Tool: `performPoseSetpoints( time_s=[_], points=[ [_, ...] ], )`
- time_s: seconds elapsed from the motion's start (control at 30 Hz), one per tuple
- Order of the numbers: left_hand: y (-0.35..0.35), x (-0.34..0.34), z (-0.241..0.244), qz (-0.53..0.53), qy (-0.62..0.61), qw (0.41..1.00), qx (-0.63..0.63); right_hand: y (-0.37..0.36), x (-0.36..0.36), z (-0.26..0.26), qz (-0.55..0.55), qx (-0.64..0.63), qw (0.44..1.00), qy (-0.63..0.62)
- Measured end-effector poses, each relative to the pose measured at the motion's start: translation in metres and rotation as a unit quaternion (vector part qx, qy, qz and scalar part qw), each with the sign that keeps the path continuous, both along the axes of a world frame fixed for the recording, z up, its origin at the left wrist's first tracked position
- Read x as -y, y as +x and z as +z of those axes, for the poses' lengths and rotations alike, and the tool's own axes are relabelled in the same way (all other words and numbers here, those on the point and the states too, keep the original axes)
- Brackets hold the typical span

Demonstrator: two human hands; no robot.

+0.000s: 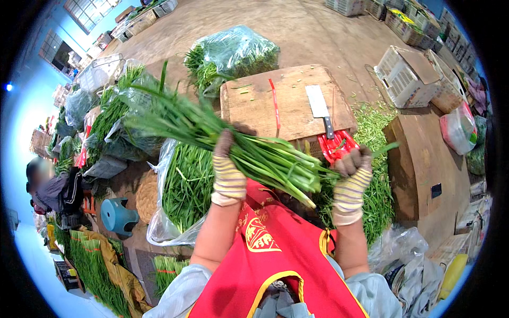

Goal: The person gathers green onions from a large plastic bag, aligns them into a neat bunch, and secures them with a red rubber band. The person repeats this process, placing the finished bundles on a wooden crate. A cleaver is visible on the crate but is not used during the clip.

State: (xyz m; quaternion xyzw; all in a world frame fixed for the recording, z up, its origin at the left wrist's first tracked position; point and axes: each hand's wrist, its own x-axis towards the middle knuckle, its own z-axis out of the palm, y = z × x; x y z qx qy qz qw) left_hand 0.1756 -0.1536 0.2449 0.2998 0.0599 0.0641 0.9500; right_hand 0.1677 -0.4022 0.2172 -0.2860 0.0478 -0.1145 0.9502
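Observation:
My left hand (229,169), in a striped work glove with dark fingers, grips a thick bunch of long green leafy stalks (274,157) that look like garlic chives. The leaf end (167,115) fans out to the upper left and is blurred; the pale stem ends point to the lower right. Just beyond those ends, my right hand (352,171), gloved alike, is closed on a few loose green leaves, one sticking out to the right. Ahead of both hands, a wooden board (254,101) carries a cleaver (318,105) and a red strip (275,103).
Red ties (338,145) lie at the board's near edge. An open plastic bag (169,226) of greens stands left, beside a blue stool (117,214). Trimmings (373,127) cover the floor right, next to a cardboard box (429,171). Another person (59,190) sits far left.

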Motion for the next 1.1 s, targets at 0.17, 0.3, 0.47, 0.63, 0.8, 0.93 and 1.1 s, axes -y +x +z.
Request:
performPoseSetpoints(
  time_s=[0.17,0.3,0.47,0.63,0.8,0.93,1.1],
  points=[
    [0.001,-0.021,0.004,0.096,0.008,0.995,0.026,-0.032,0.064,-0.07,0.142,-0.088,0.836,-0.522],
    [0.012,-0.041,-0.006,0.046,-0.115,0.988,0.094,-0.05,0.095,-0.06,0.465,-0.109,0.341,-0.81],
    [0.004,-0.012,0.002,-0.016,-0.066,0.993,0.096,-0.031,0.026,0.032,0.118,0.176,0.643,-0.736],
    [0.004,-0.005,0.004,-0.087,-0.12,0.974,0.172,-0.008,-0.031,0.052,0.295,0.243,0.656,-0.651],
    [-0.003,-0.038,0.001,-0.016,-0.131,0.977,0.168,-0.02,-0.011,0.013,0.257,0.17,0.618,-0.723],
    [0.007,-0.081,-0.006,-0.031,-0.239,0.948,0.205,-0.047,0.09,-0.064,0.238,-0.023,0.461,-0.855],
    [0.009,-0.06,-0.014,-0.049,-0.168,0.961,0.214,-0.052,0.04,0.01,0.115,0.118,0.54,-0.825]
  ],
)
